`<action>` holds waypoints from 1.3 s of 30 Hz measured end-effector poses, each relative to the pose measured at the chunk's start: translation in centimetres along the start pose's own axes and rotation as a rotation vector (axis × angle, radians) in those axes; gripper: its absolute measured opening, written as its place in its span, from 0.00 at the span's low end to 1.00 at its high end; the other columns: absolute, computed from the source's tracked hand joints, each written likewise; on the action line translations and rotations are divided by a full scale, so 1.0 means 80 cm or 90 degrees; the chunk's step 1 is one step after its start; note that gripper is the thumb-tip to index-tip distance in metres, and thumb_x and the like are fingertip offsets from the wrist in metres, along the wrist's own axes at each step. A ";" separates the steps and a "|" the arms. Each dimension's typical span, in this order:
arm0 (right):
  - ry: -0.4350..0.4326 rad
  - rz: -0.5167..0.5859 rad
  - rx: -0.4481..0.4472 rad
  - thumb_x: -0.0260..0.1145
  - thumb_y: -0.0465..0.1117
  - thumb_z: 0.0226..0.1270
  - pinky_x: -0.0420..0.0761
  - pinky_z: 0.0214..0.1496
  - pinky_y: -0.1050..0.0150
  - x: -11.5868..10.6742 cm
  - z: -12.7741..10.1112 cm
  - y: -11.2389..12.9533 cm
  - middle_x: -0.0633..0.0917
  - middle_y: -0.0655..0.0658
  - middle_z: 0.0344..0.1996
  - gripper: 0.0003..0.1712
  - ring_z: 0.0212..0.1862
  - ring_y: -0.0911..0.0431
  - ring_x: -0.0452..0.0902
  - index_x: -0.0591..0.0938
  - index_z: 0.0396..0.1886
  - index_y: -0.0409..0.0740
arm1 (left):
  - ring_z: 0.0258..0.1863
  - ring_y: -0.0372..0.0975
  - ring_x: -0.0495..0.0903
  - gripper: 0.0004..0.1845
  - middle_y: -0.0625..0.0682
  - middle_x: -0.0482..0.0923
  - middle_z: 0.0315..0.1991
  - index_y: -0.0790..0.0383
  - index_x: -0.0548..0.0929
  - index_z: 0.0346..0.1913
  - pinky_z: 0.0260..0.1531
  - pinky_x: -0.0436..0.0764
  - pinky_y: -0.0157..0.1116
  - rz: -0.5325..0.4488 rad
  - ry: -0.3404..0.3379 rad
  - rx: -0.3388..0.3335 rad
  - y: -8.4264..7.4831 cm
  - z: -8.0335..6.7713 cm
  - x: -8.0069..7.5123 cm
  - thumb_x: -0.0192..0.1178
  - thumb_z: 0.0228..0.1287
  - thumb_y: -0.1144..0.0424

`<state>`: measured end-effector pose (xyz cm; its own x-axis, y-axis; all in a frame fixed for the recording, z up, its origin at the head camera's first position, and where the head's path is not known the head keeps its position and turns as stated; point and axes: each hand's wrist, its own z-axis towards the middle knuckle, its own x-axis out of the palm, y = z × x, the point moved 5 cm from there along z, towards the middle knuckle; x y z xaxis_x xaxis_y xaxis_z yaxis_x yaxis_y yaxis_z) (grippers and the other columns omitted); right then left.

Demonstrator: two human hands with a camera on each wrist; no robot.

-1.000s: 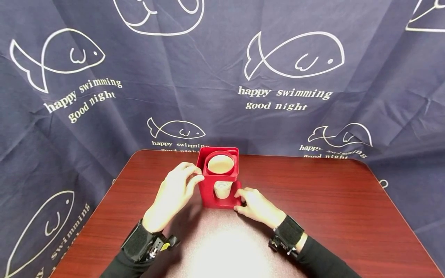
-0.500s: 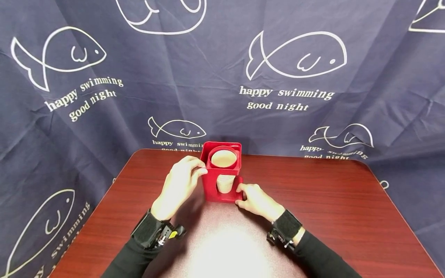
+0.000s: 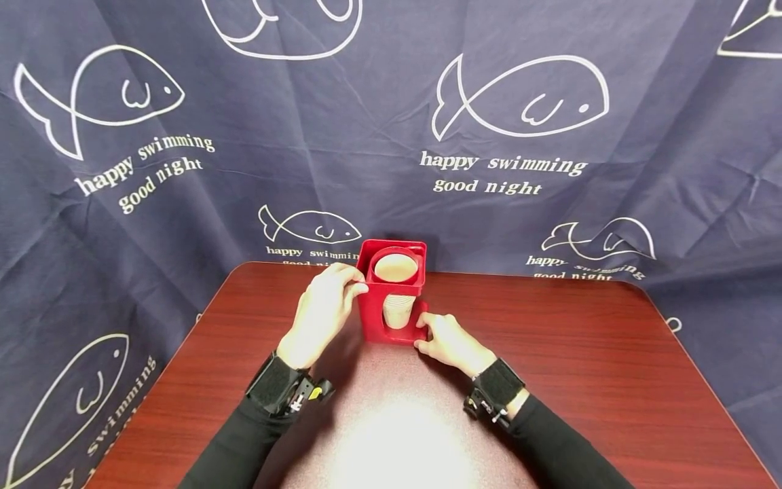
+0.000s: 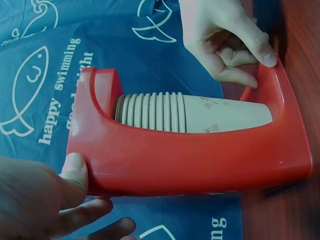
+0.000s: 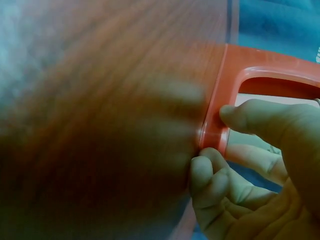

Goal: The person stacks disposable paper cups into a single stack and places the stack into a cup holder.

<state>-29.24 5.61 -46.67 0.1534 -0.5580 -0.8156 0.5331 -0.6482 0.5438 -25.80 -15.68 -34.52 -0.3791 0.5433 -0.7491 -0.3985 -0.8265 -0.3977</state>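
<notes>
A red plastic cup holder (image 3: 374, 314) stands upright on the table, with a stack of white paper cups (image 3: 398, 312) inside its round opening. The ribbed rims and a faint printed pattern on the cups show through the cutout in the left wrist view. At the holder's upper left corner, my left hand (image 3: 320, 305) grips the edge, thumb on the front face and fingers round the side. Low on the right side, my right hand (image 3: 452, 345) pinches the holder's base corner between thumb and fingers. The right wrist view shows that thumb (image 5: 240, 116) on the red edge.
The reddish-brown wooden table (image 3: 580, 367) runs to a back edge just behind the holder. A dark blue curtain (image 3: 379, 136) with white fish drawings hangs behind and at both sides. Strong glare lies on the table's near middle.
The cup holder has slid away from me toward the table's back edge and slightly right. Both hands have moved with it and keep their hold.
</notes>
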 end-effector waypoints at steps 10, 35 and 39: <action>-0.001 0.007 0.074 0.77 0.35 0.57 0.78 0.31 0.67 0.002 0.020 -0.016 0.82 0.50 0.22 0.16 0.25 0.62 0.75 0.83 0.44 0.38 | 0.45 0.48 0.85 0.07 0.54 0.84 0.42 0.59 0.86 0.42 0.48 0.86 0.47 0.023 0.010 0.011 0.007 0.023 0.010 0.70 0.65 0.62; 0.012 0.082 0.174 0.74 0.33 0.61 0.81 0.19 0.66 -0.004 0.058 -0.042 0.81 0.44 0.23 0.16 0.14 0.58 0.77 0.82 0.48 0.37 | 0.45 0.48 0.85 0.07 0.54 0.87 0.41 0.58 0.89 0.42 0.47 0.86 0.47 0.057 0.028 -0.006 0.027 0.067 0.028 0.72 0.64 0.61; 0.010 0.098 0.187 0.74 0.33 0.62 0.81 0.19 0.66 -0.002 0.063 -0.045 0.81 0.43 0.23 0.17 0.15 0.58 0.78 0.81 0.49 0.37 | 0.45 0.48 0.85 0.07 0.54 0.87 0.41 0.57 0.89 0.42 0.45 0.87 0.48 0.059 0.021 -0.016 0.030 0.073 0.028 0.72 0.64 0.60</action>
<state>-35.39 5.44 -47.48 0.2278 -0.6540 -0.7214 0.2396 -0.6804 0.6925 -32.48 -15.54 -34.08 -0.3856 0.4599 -0.7999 -0.3424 -0.8763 -0.3388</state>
